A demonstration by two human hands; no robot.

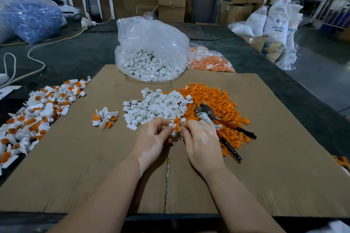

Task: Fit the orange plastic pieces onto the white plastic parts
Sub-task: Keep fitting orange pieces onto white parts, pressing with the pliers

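At lower centre of the frame both hands meet over the cardboard (265,176), mid-assembly: the left hand (153,142) has its fingers curled round a white part (172,125), and the right hand (200,142) pinches an orange piece (176,129) against it, so the fitting step looks to be under way. The next move probably calls for lining the piece up square and pressing it home, then dropping the pair with the finished ones (37,115) at left. Loose white parts (155,106) and orange pieces (212,98) lie heaped just above the hands, pliers (223,125) across the orange heap. A sack (278,22) at upper right reads "ABS RESIN"; its smaller print is illegible.
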